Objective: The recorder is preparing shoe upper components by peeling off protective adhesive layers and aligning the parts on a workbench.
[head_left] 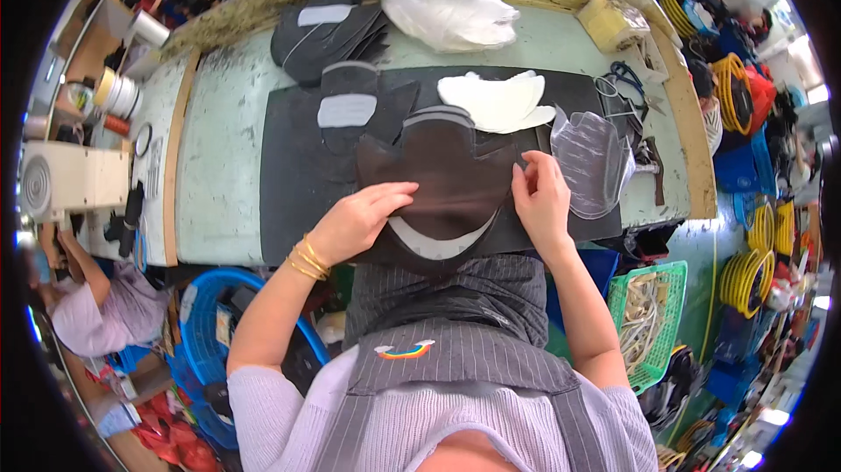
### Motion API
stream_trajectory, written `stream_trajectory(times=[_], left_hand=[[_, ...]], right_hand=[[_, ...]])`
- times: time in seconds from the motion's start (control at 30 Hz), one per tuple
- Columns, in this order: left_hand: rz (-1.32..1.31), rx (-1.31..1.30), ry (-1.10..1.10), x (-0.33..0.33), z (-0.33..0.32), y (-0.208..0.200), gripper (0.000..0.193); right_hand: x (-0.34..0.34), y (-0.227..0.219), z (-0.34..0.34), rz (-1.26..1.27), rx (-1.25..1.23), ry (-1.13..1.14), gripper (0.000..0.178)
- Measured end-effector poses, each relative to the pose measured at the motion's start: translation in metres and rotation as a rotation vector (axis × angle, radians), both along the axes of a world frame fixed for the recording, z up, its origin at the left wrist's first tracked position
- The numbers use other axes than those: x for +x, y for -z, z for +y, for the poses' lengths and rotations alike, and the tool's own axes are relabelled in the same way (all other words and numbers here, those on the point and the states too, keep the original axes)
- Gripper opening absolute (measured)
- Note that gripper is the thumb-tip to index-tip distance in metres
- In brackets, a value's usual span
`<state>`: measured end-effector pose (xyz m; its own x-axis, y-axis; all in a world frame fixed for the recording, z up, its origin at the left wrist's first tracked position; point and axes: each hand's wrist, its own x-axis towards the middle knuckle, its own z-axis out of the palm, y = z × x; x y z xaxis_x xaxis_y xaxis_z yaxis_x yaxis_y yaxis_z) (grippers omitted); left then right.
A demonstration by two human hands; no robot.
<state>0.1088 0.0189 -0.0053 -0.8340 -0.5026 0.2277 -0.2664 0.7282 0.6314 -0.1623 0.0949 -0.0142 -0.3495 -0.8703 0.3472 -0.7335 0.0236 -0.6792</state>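
Note:
A dark brown cut piece (438, 161) of leather-like sheet, with winged sides and a rounded tab, lies in front of me. A pale curved strip (442, 242) shows along its near edge. My left hand (372, 216) lies on the piece's left part, fingers stretched out over its surface. At the right edge, the fingertips of my right hand (543, 200) pinch its wing. Beyond it lies a similar black piece with a grey patch (347, 110), and white cut pieces (495, 102) are at the upper right. A clear plastic template (591, 165) is beside my right hand.
A black mat (289, 183) covers part of the pale green bench (219, 165). Stacked black pieces (328, 38), a plastic bag (447, 7), a tape roll (613, 21), scissors (626, 82) and a hammer (655, 170) surround it. Baskets flank me; another person (109, 305) sits left.

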Motion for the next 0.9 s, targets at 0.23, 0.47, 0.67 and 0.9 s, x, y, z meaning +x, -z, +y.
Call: stream_trajectory(times=[0.23, 0.47, 0.67, 0.9], left_hand=[[0.166, 0.485, 0.126, 0.01, -0.011, -0.002, 0.036], [0.261, 0.275, -0.252, 0.0, -0.028, 0.009, 0.042], [0.202, 0.207, -0.286, -0.018, -0.041, 0.01, 0.025], [-0.02, -0.242, -0.893, -0.013, -0.18, 0.037, 0.046]], right_hand=[[0.01, -0.027, -0.027, -0.103, 0.114, -0.574, 0.018], [0.068, -0.031, -0.046, 0.241, 0.102, -1.022, 0.05], [0.059, -0.01, 0.045, -0.118, 0.301, -1.448, 0.034], [0.051, -0.037, 0.005, -0.057, -0.006, -0.724, 0.021]])
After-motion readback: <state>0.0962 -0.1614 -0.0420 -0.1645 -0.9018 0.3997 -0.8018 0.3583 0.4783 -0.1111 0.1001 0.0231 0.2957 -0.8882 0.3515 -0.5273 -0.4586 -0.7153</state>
